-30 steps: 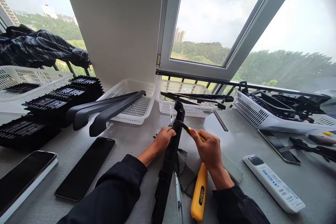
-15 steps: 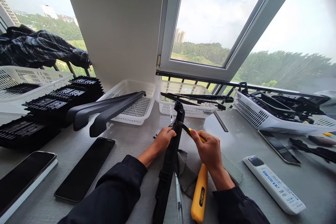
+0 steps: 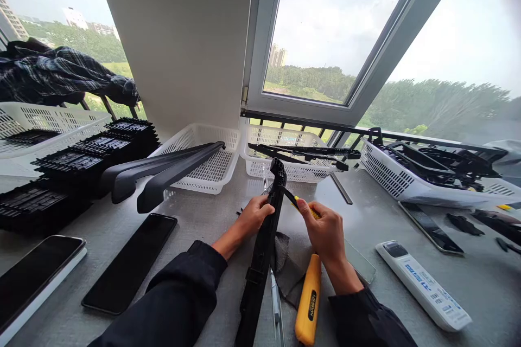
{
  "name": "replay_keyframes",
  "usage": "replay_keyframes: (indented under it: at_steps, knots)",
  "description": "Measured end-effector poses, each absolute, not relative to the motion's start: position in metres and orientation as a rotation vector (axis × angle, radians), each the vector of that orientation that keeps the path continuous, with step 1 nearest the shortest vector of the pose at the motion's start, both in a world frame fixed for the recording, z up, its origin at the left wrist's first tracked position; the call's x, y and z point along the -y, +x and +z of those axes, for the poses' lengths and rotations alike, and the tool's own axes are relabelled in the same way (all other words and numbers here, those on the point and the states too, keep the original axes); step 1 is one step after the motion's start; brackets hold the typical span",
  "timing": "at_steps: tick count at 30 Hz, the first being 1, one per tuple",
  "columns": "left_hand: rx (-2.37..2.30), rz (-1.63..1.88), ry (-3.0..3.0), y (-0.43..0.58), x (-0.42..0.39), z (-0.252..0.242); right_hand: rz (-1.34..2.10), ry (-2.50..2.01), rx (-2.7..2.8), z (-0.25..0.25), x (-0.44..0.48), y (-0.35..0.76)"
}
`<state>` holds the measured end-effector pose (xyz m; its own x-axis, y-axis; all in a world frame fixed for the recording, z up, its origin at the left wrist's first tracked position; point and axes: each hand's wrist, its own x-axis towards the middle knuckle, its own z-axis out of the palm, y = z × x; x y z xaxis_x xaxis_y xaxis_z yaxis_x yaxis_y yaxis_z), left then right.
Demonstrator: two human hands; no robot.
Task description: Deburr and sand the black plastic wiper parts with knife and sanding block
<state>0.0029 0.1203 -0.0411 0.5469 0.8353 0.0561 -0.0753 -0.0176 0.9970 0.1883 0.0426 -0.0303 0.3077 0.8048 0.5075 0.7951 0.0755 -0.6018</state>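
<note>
Fingers of the left hand curled snugly around a long black plastic part, thumb over the upper face: a firm hold just below the hooked far end, probably to stop any twisting under the tool. Right hand, just right of the part, closed tightly around the yellow-and-black grip of a slim tool, thumb pressed along the top, seemingly for close control. Dark tip at the part's right edge, near the hook; exact contact too small to tell.

Between the forearms, near end of the part running out of view; cannot tell what supports it. Just right of the part, on the grey desk: a crumpled dark cloth, a silver metal tool and a thick yellow handle, perhaps placed for easy reach. Well left of the part, a black phone lying flat, clear of the left sleeve. Beyond the part, a white basket with thin black pieces; beyond and left, another basket, with long grey bars jutting over the rim, apparently too long to fit inside. Far right of the part, a white remote control.
</note>
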Motion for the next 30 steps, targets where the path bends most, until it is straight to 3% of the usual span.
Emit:
replay_keyframes:
  at_steps: [30]
  knots:
    - [-0.724, 0.897, 1.109, -0.0002, -0.1232, -0.0383, 0.073, -1.698, 1.515, -0.0318, -0.0430, 0.1891]
